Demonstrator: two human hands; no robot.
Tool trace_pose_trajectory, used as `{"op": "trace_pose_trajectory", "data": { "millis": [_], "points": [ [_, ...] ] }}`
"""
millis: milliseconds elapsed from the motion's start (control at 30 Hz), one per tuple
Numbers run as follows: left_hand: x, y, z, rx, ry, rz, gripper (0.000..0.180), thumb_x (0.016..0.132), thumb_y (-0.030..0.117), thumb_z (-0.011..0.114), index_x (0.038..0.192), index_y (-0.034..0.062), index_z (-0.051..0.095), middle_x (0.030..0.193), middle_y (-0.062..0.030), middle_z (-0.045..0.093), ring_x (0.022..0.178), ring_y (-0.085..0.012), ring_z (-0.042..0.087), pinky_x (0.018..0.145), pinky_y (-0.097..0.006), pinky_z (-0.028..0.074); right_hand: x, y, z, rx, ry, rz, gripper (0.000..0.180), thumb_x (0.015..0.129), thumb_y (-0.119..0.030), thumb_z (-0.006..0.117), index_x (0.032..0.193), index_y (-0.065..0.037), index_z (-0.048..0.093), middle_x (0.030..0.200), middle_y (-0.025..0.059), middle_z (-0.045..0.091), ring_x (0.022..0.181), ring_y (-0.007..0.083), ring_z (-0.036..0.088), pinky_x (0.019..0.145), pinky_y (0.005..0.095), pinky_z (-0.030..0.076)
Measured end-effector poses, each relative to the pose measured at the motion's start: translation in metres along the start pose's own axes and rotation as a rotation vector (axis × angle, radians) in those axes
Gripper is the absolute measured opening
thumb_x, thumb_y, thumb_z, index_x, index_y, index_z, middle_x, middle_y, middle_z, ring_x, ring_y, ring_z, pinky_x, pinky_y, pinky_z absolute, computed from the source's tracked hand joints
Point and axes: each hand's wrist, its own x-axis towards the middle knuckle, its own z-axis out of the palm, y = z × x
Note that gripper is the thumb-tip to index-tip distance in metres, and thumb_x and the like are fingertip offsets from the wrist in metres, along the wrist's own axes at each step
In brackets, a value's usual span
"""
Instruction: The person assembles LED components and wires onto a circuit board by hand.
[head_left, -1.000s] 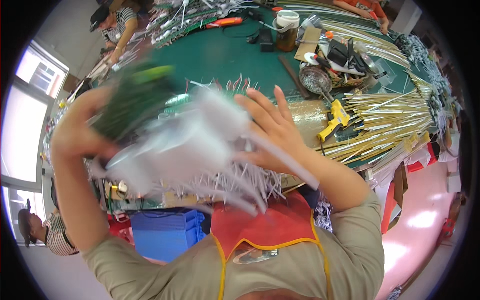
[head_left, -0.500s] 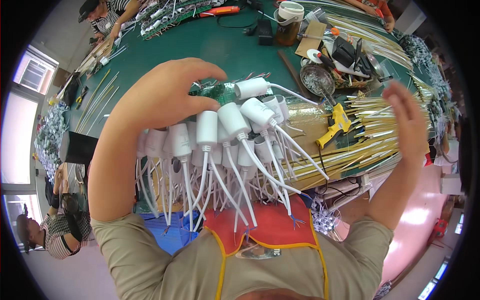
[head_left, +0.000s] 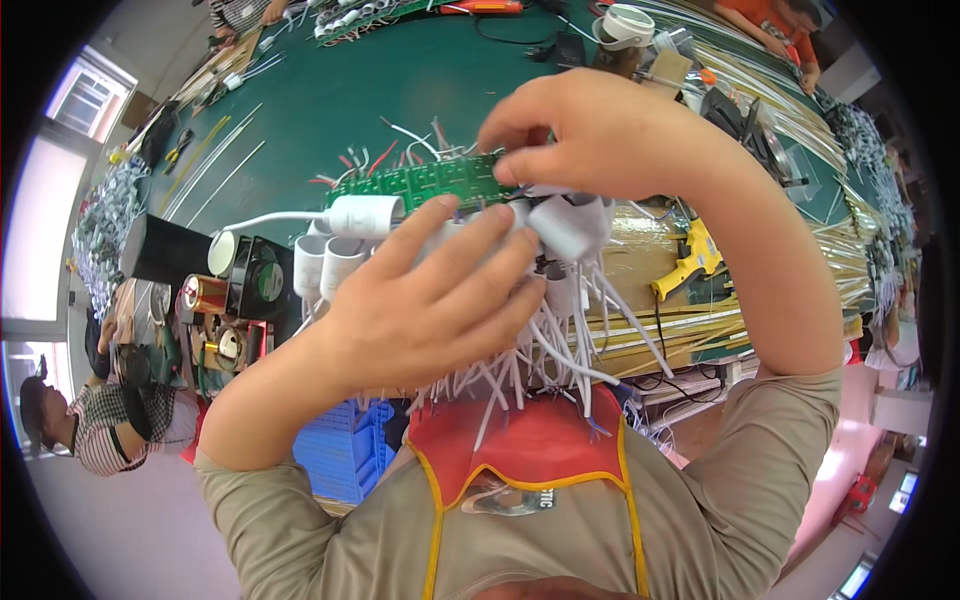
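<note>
The green counter (head_left: pixel 400 90) fills the upper half of the view, its surface a dark matte green that bends toward the rim; bundles of pale yellow rods (head_left: pixel 790 110) lie along its right side, and a loose heap of white wire pieces (head_left: pixel 100 215) sits at its far left edge by a bright window (head_left: pixel 85 95); a blue plastic crate (head_left: pixel 345 450) stands below the counter's near edge, just beside the person's red and yellow apron (head_left: pixel 530 445). The left hand (head_left: pixel 420 310) lies over a cluster of white cylindrical caps (head_left: pixel 345 240) with thin white leads hanging down, its fingers (head_left: pixel 475 255) spread and pressed across them; the right hand (head_left: pixel 610 135) comes from above, its fingers pinching the end of a green circuit board (head_left: pixel 425 185) that the caps are fixed to; the board is held up above the counter, between both hands, near the middle of the view. A black cylinder (head_left: pixel 160 250) and a small black fan (head_left: pixel 260 280) stand at the left, touching or nearly so; a yellow glue gun (head_left: pixel 690 260) lies right of the hands; a roll of white tape (head_left: pixel 622 25) sits far back.
</note>
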Motion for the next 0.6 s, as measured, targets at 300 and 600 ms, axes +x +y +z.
{"op": "trace_pose_trajectory", "data": {
  "millis": [300,600],
  "points": [
    [-0.021,0.018,0.009,0.118,0.185,0.098,0.019,0.081,0.024,0.056,0.096,0.0143,0.062,0.111,-0.0029,0.059,0.108,-0.0190,0.058,0.096,-0.047,0.044,0.008,-0.014,0.009,-0.027,-0.072,-0.039,0.031,0.075,-0.031,0.073,0.087,-0.003,0.065,0.085,0.0109,0.060,0.080,0.0261,0.058,0.070,0.0359,0.047],
    [-0.031,-0.018,-0.057,-0.249,0.411,-0.057,0.038,0.083,0.041,0.065,0.104,0.0093,0.061,0.119,-0.0155,0.057,0.109,-0.0278,0.059,0.095,-0.048,0.045,-0.022,-0.052,-0.010,-0.042,-0.029,0.013,0.030,0.072,-0.022,0.076,0.078,-0.003,0.053,0.075,0.0094,0.056,0.068,0.0287,0.055,0.060,0.0368,0.042]
  ]
}}
